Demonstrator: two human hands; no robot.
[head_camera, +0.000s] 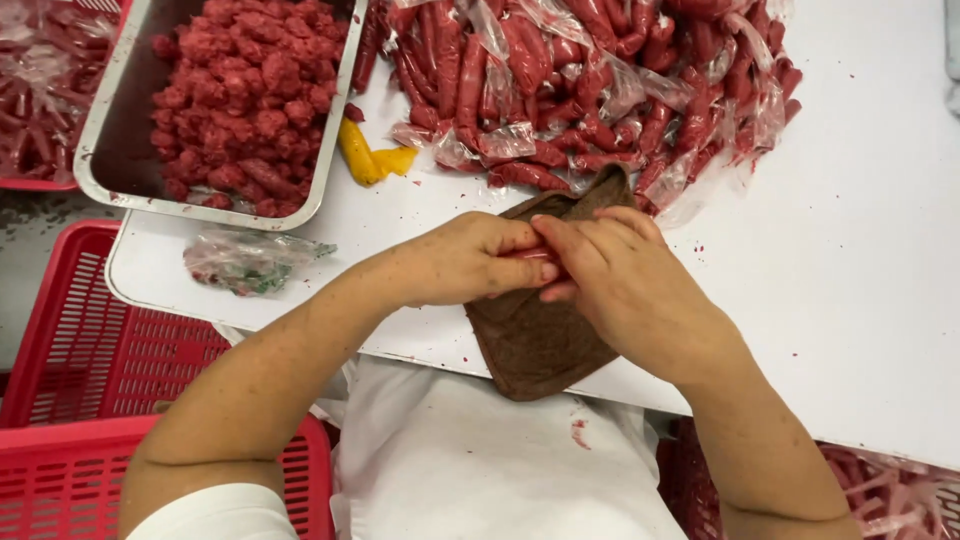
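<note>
At the near edge of the white table (850, 300), your two hands meet over a brown cloth (535, 345) that hangs a little past the edge. Your left hand (465, 262) is clenched, thumb and fingers pinching one end of a small red sausage (535, 258); your right hand (625, 285) curls over the other end, so the sausage lies squeezed between both hands with only a short strip of it showing. Both hands are grasping it, and it sits just above the cloth.

At twelve to one o'clock from your hands lies a heap of wrapped sausages (600, 90), long red pieces in clear, crinkled film, reaching almost to the cloth's far corner. At eleven o'clock a metal tray (110, 150) holds a mound of loose red ground meat (250, 90). Between tray and heap, a yellow scrap (365, 155) rests on the table. At nine o'clock lies a crumpled clear bag (245, 262) with red and green smears inside, well apart from your left hand.

Off the table at seven to nine o'clock stand red plastic crates (90, 350). At five o'clock, below the table edge, another red crate (890, 495) holds more wrapped sausages. Your white apron (480, 460) shows a small red stain.
</note>
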